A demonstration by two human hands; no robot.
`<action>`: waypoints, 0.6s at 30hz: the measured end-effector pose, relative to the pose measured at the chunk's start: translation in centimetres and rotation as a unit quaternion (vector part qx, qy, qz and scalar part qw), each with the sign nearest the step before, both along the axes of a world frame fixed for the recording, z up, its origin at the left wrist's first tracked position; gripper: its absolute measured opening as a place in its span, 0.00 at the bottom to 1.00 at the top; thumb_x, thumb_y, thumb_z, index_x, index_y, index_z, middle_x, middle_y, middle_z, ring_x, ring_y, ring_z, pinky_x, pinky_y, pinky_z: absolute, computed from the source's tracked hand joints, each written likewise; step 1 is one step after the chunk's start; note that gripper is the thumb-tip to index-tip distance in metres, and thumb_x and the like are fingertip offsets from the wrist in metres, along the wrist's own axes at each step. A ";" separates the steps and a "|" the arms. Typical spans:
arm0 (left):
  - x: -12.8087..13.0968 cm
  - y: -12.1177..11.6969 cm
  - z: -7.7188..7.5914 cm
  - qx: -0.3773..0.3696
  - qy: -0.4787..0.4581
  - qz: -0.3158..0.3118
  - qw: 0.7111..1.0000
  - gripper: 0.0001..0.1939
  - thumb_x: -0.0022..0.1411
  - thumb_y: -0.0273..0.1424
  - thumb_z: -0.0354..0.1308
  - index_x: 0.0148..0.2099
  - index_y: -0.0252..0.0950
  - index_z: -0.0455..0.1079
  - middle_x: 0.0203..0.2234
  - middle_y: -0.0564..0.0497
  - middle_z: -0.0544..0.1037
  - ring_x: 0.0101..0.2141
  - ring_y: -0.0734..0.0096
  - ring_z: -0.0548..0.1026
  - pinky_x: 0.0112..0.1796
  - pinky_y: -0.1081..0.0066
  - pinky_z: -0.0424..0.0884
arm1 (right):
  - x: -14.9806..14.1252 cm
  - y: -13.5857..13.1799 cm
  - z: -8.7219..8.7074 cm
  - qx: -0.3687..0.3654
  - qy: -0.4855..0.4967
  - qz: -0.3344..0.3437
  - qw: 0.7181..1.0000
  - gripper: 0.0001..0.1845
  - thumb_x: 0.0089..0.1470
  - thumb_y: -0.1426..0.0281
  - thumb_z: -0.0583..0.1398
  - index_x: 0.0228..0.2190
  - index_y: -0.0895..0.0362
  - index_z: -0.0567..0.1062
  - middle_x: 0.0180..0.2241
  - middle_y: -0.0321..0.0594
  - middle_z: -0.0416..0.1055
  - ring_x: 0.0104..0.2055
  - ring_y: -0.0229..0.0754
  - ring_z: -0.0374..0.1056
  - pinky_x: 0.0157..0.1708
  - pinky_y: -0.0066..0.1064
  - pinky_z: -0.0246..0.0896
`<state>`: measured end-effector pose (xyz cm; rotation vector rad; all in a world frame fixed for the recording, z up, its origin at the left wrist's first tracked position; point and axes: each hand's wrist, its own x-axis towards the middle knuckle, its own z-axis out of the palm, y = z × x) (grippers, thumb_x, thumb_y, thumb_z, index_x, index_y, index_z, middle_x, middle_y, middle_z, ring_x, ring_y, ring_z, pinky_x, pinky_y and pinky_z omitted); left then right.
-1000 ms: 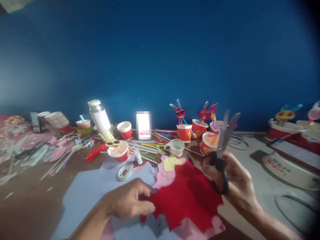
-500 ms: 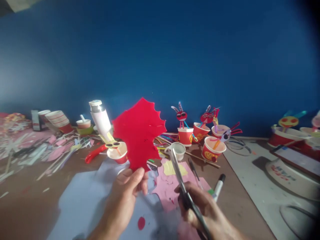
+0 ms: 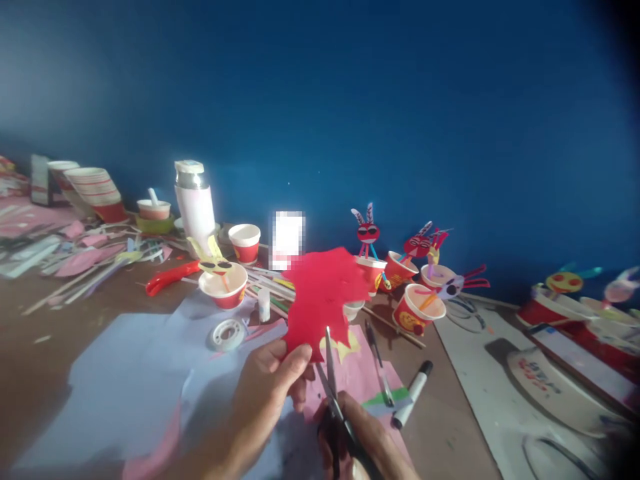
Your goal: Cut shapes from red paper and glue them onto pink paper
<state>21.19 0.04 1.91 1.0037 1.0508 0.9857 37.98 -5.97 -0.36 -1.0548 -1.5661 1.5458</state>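
Note:
A red sheet of paper (image 3: 323, 300) with a scalloped, jagged outline is pinched at its lower edge by my left hand (image 3: 280, 380). My right hand (image 3: 357, 433) grips a pair of scissors (image 3: 331, 383) with black handles. Their blades are spread, and the tips reach the paper's lower right edge, close to my left thumb. Below lie pink paper (image 3: 360, 373) and light blue paper (image 3: 125, 373). A roll of tape (image 3: 228, 335) rests on the blue paper, left of my left hand. To the right are a pen (image 3: 381, 370) and a black-capped marker (image 3: 414, 393).
Paper cups with insect-like paper figures, one a red figure (image 3: 369, 233), line the back right. At the back left stand a white thermos (image 3: 196, 210), stacked paper cups (image 3: 100, 193) and paper scraps (image 3: 85, 257). A red-handled tool (image 3: 173, 277) lies nearby. A phone (image 3: 585, 363) is at right.
The red paper has come down and turned slightly to the right. The scissors have moved left to its edge with their blades now spread. The view has shifted, showing more of the table.

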 end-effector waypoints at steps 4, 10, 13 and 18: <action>0.2 -0.7 -0.8 0.029 0.079 -0.017 0.996 0.18 0.57 0.44 0.55 0.24 0.35 0.65 0.11 0.58 0.63 0.16 0.78 0.61 0.20 0.76 0.57 | 0.2 -0.3 0.7 0.005 -0.003 -0.010 1.000 0.31 0.47 0.43 0.56 0.44 0.52 0.68 0.30 0.38 0.65 0.33 0.43 0.62 0.38 0.36 0.61; 0.0 -1.4 -1.1 0.043 0.081 -0.037 0.995 0.13 0.59 0.37 0.52 0.26 0.35 0.66 0.13 0.58 0.65 0.17 0.78 0.63 0.22 0.76 0.58 | 0.0 -1.0 0.8 -0.048 0.001 -0.003 0.999 0.30 0.47 0.45 0.58 0.45 0.51 0.68 0.34 0.41 0.67 0.37 0.45 0.63 0.35 0.33 0.63; -0.5 -1.3 -0.6 0.033 0.076 -0.036 0.996 0.12 0.58 0.36 0.51 0.26 0.35 0.65 0.12 0.58 0.65 0.17 0.78 0.63 0.22 0.77 0.59 | 0.1 -1.3 0.8 -0.100 0.002 -0.003 0.995 0.33 0.46 0.44 0.57 0.49 0.50 0.66 0.40 0.42 0.68 0.37 0.45 0.65 0.34 0.32 0.65; -0.8 -1.4 0.0 0.035 0.071 -0.050 0.996 0.14 0.57 0.37 0.51 0.23 0.36 0.63 0.13 0.57 0.67 0.17 0.79 0.63 0.22 0.76 0.59 | 0.7 -1.5 0.6 -0.089 -0.026 -0.014 0.996 0.34 0.48 0.45 0.57 0.51 0.51 0.66 0.45 0.45 0.68 0.48 0.52 0.62 0.40 0.35 0.65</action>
